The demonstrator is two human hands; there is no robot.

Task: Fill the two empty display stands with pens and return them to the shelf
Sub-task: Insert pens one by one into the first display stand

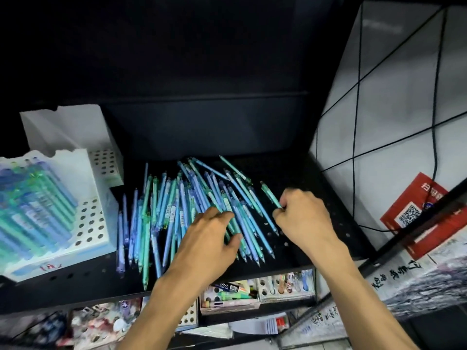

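A heap of blue and teal pens lies on the black shelf. My left hand lies on the pile, its fingers curling round a few pens. My right hand pinches the end of one teal pen at the pile's right edge. On the left a white display stand is mostly filled with pens, with several holes bare at its right side. Behind it stands a second white stand whose visible holes hold nothing.
A white panel with black wires and a red QR sticker bounds the shelf on the right. Below the shelf edge, boxes of assorted stationery sit on a lower shelf. The shelf's back is dark.
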